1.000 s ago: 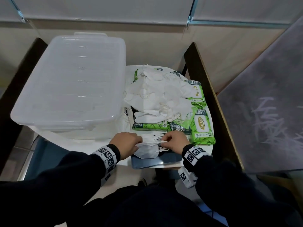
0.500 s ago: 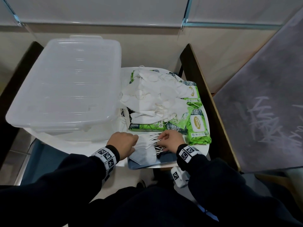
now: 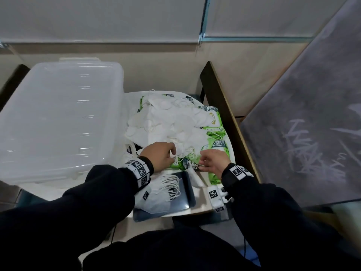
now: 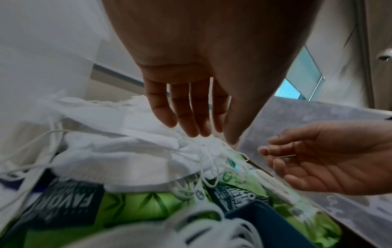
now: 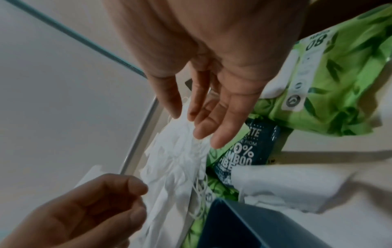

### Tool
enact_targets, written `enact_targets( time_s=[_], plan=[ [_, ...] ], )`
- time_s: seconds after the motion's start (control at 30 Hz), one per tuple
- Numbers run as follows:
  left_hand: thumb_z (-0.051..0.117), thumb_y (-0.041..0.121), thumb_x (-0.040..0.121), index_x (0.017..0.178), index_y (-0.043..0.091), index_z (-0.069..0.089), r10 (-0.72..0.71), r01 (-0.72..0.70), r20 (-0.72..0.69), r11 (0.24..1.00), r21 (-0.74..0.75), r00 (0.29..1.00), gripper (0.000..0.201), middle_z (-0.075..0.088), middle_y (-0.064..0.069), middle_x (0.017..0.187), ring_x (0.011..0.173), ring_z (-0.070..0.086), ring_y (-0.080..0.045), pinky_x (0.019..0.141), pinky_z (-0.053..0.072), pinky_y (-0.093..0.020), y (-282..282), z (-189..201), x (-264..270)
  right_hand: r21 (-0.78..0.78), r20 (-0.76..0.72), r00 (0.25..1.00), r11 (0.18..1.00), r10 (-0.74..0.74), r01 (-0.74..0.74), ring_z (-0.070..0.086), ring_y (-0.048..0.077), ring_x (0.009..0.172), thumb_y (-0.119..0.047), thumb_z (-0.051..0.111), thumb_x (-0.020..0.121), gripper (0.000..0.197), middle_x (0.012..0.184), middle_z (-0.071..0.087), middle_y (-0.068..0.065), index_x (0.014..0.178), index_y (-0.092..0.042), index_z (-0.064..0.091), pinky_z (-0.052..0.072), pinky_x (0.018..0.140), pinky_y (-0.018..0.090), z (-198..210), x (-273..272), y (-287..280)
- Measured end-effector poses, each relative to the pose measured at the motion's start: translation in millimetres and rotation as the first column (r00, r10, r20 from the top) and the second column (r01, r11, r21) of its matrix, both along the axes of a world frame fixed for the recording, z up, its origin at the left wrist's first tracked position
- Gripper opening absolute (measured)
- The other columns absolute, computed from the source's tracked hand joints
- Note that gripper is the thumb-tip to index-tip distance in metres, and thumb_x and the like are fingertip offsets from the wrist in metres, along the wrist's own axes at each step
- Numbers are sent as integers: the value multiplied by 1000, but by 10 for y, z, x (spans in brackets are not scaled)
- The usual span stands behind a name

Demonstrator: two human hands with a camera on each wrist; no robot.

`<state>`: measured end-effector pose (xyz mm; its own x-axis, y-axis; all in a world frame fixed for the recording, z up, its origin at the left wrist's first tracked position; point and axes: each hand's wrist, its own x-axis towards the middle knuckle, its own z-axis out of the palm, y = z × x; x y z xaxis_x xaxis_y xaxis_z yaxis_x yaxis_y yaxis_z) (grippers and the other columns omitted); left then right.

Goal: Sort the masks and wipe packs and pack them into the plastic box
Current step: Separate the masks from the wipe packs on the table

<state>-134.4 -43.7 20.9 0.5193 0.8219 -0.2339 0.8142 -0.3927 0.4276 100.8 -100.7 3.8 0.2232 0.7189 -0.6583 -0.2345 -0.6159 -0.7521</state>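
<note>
A loose pile of white masks [image 3: 170,124] lies on several green wipe packs [image 3: 215,126] on the white table. My left hand [image 3: 172,155] is at the pile's near edge, its straight fingertips [image 4: 191,132] touching a mask [image 4: 118,151] and its tangled ear loops. My right hand [image 3: 203,163] hovers beside it, fingers relaxed over the same mask [image 5: 176,159] and a wipe pack [image 5: 244,151], holding nothing. A small stack of masks [image 3: 164,194] lies on a dark tablet [image 3: 186,192] by my left wrist. The lidded clear plastic box [image 3: 58,118] stands on the left.
A dark wooden partition [image 3: 224,118] borders the table on the right, with a grey panel [image 3: 302,133] beyond it. A beige wall runs close behind the table. The box covers the table's left half.
Both hands have left the mask they were holding over the dark tablet. It lies on the stack now. The hands moved forward to the near edge of the mask pile.
</note>
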Motion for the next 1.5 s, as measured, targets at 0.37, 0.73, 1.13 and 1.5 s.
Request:
enact_targets(
  time_s=[0.37, 0.73, 1.13, 1.5],
  plan=[
    [77, 51, 75, 155, 35, 24, -205, 205, -185, 979, -21, 961, 97, 38, -1, 149, 128, 49, -26, 93, 54, -46, 541, -293, 855, -106, -115, 992, 993, -54, 42, 59, 22, 63, 1, 49, 102, 19, 78, 55, 12, 85, -5, 57, 59, 50, 38, -86, 174, 571],
    [58, 28, 94, 90, 36, 67, 435, -433, 31, 900, -55, 900, 12, 70, 8, 86, 84, 65, -19, 74, 53, -31, 724, -276, 617, -114, -110, 994, 993, 15, -27, 68, 28, 74, -2, 62, 94, 17, 88, 69, 12, 110, -4, 69, 60, 67, 42, -382, 302, 751],
    [51, 7, 91, 107, 23, 71, 811, -908, 502, 404, -110, 300, 30, 69, 5, 96, 91, 61, -17, 86, 46, -28, 770, 255, 154, 57, 216, 967, 987, 136, -151, 65, 24, 81, 3, 60, 88, 41, 122, 60, 0, 122, -20, 61, 51, 55, 31, -435, 524, 1275],
    [55, 18, 88, 114, 26, 66, 69, -79, 188, 996, 48, 980, 29, 67, 4, 109, 99, 64, -19, 87, 52, -37, 411, 96, 978, -78, 560, 707, 877, 432, -474, 68, 20, 89, -7, 75, 76, 24, 88, 70, -4, 97, -20, 75, 53, 82, 29, -479, 642, 1354]
  ],
)
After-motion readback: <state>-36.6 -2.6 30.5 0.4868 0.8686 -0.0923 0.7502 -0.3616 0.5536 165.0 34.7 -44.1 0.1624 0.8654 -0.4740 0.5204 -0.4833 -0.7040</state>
